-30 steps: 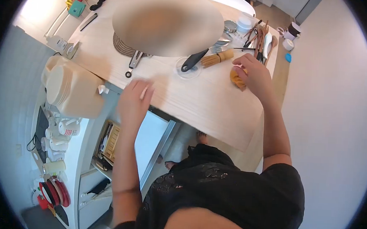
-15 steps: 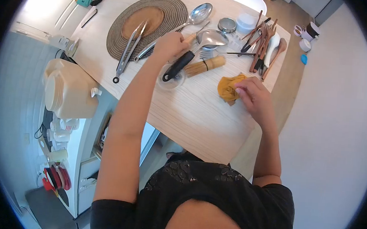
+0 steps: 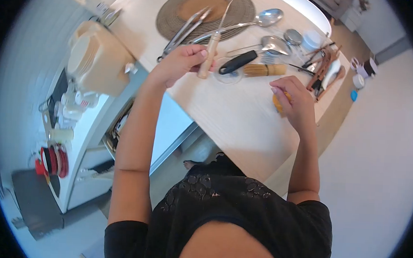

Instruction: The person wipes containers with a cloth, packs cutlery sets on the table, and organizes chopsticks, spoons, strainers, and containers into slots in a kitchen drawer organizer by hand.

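Note:
My left hand (image 3: 184,65) is closed around the pale wooden handle of a pick (image 3: 211,54), its thin metal point tilted up and away over the round woven placemat (image 3: 167,22). My right hand (image 3: 295,102) has curled fingers on a mustard-yellow cloth (image 3: 279,104), which it mostly covers. Just right of the pick, a ladle-like spoon with a black handle (image 3: 238,63) lies across a clear round lid (image 3: 229,76). Next to that is a bamboo whisk (image 3: 264,70). Metal tongs (image 3: 186,32) and a long steel spoon (image 3: 268,18) rest partly on the placemat.
Wooden forks and spoons (image 3: 328,70) crowd the table's right edge, near a white-lidded container (image 3: 312,40) and a small round tin (image 3: 293,37). A large beige jug (image 3: 98,58) stands to the left, above an open drawer (image 3: 169,127).
My left hand has lifted the pick off the utensils and brought it nearer to me. My right hand now covers more of the yellow cloth. The whole view has shifted.

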Tool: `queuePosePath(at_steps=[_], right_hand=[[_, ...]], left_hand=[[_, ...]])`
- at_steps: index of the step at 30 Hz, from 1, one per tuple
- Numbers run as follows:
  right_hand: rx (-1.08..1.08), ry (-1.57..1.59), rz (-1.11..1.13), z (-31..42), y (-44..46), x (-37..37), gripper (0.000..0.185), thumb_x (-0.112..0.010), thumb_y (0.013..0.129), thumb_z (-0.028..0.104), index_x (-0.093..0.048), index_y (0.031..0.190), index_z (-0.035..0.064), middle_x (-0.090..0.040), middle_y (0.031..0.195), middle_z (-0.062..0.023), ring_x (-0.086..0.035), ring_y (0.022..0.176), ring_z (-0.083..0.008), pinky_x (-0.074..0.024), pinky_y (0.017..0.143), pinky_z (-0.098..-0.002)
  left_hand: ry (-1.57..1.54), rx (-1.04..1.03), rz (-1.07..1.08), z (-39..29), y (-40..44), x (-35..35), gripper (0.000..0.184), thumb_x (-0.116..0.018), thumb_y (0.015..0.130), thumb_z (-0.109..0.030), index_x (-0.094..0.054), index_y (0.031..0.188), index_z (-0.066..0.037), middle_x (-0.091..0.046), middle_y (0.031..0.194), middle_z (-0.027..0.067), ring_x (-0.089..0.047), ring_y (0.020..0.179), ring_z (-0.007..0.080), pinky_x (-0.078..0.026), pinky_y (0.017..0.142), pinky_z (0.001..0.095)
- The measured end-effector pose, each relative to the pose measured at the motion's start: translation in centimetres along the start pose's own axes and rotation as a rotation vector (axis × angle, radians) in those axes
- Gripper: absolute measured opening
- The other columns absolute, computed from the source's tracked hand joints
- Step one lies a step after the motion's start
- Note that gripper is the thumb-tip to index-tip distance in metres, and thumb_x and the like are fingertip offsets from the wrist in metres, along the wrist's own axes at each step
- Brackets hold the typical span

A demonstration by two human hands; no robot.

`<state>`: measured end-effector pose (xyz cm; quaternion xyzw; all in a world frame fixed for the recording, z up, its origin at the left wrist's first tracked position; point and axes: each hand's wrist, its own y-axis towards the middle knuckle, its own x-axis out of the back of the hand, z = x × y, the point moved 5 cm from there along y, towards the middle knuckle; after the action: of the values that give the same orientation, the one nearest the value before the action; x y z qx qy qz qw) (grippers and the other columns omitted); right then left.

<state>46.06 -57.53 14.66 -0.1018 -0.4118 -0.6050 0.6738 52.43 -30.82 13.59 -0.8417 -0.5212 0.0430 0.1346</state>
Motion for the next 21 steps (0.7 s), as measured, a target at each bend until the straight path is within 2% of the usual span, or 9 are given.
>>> queuePosePath(at_steps=[3, 6, 9, 11, 13, 17, 19, 20, 21], right_hand=[[0.134, 0.093, 0.099, 4.6, 1.4, -3.0, 0.012, -0.062, 0.082, 0.01, -0.064, 0.093, 0.0054, -0.06, 0.089, -0.0076, -0.061, 0.076, -0.0204, -0.0485, 0.067, -0.0291], [0.118, 0.284, 0.244, 10.2, 1.4, -7.6, 0.022, -0.065, 0.081, 0.012, -0.062, 0.101, 0.0066, -0.059, 0.092, -0.008, -0.061, 0.078, -0.0191, -0.0484, 0.068, -0.0292], [0.196, 0.156, 0.249, 16.1, 0.9, -11.8, 0.039, -0.073, 0.075, 0.019, -0.059, 0.11, 0.01, -0.059, 0.094, -0.0068, -0.061, 0.083, -0.0189, -0.0486, 0.069, -0.0298], [0.32, 0.053, 0.357, 19.5, 0.1, -15.5, 0.038, -0.073, 0.074, 0.018, -0.059, 0.109, 0.0102, -0.059, 0.095, -0.0065, -0.061, 0.083, -0.0202, -0.0487, 0.069, -0.0303], [0.439, -0.089, 0.407, 22.6, -0.8, -19.4, 0.035, -0.071, 0.075, 0.019, -0.059, 0.107, 0.0112, -0.059, 0.096, -0.0059, -0.06, 0.084, -0.0246, -0.0489, 0.07, -0.0331], [0.473, -0.119, 0.556, 26.7, -2.3, -28.4, 0.031, -0.068, 0.077, 0.018, -0.059, 0.106, 0.0111, -0.059, 0.096, -0.0061, -0.06, 0.085, -0.0258, -0.049, 0.069, -0.0351], [0.572, -0.093, 0.61, 27.9, -3.4, -33.6, 0.03, -0.066, 0.077, 0.017, -0.059, 0.106, 0.0107, -0.059, 0.097, -0.0061, -0.06, 0.084, -0.027, -0.0489, 0.069, -0.0362], [0.577, -0.095, 0.625, 28.3, -3.6, -36.1, 0.03, -0.066, 0.077, 0.017, -0.059, 0.106, 0.0107, -0.059, 0.097, -0.0061, -0.06, 0.084, -0.027, -0.0489, 0.069, -0.0362], [0.604, -0.077, 0.658, 28.6, -3.8, -38.6, 0.03, -0.066, 0.077, 0.016, -0.059, 0.106, 0.011, -0.059, 0.098, -0.0064, -0.06, 0.084, -0.0268, -0.0493, 0.069, -0.0366]], left_hand=[[-0.243, -0.063, -0.069, 1.5, -4.1, -0.6, 0.031, -0.053, 0.093, -0.024, -0.055, 0.116, -0.003, -0.063, 0.104, 0.006, -0.06, 0.098, 0.0157, -0.046, 0.091, 0.0325], [-0.594, -0.248, -0.212, 3.9, -8.6, -1.4, 0.033, -0.063, 0.086, -0.02, -0.056, 0.115, -0.006, -0.06, 0.11, 0.0038, -0.056, 0.104, 0.016, -0.043, 0.096, 0.0351], [-0.732, -0.372, -0.471, 7.7, -13.7, -1.0, 0.028, -0.068, 0.083, -0.016, -0.057, 0.107, -0.006, -0.059, 0.106, 0.0017, -0.055, 0.098, 0.0129, -0.042, 0.091, 0.0319], [-0.812, -0.409, -0.603, 10.5, -17.4, 0.2, 0.027, -0.069, 0.082, -0.015, -0.057, 0.105, -0.006, -0.058, 0.106, 0.0015, -0.055, 0.098, 0.0124, -0.042, 0.09, 0.031], [-0.96, -0.387, -0.701, 13.5, -20.9, 1.3, 0.029, -0.069, 0.082, -0.012, -0.056, 0.106, -0.006, -0.058, 0.105, 0.0011, -0.055, 0.099, 0.0121, -0.043, 0.089, 0.029], [-1.101, -0.361, -0.932, 19.4, -26.4, 4.1, 0.023, -0.065, 0.084, -0.008, -0.055, 0.105, -0.004, -0.059, 0.1, 0.0028, -0.057, 0.092, 0.0105, -0.043, 0.087, 0.0279], [-1.075, -0.324, -1.016, 22.8, -29.1, 5.6, 0.038, -0.067, 0.083, -0.011, -0.051, 0.116, -0.002, -0.055, 0.109, 0.007, -0.054, 0.101, 0.0139, -0.043, 0.088, 0.0296], [-1.087, -0.323, -1.026, 24.3, -30.4, 6.5, 0.038, -0.067, 0.083, -0.011, -0.051, 0.116, -0.002, -0.055, 0.109, 0.007, -0.054, 0.101, 0.0139, -0.043, 0.088, 0.0296], [-1.008, -0.245, -1.076, 26.0, -31.9, 7.2, 0.049, -0.067, 0.083, -0.013, -0.044, 0.125, -0.003, -0.052, 0.116, 0.0082, -0.052, 0.106, 0.0164, -0.041, 0.092, 0.0304]])
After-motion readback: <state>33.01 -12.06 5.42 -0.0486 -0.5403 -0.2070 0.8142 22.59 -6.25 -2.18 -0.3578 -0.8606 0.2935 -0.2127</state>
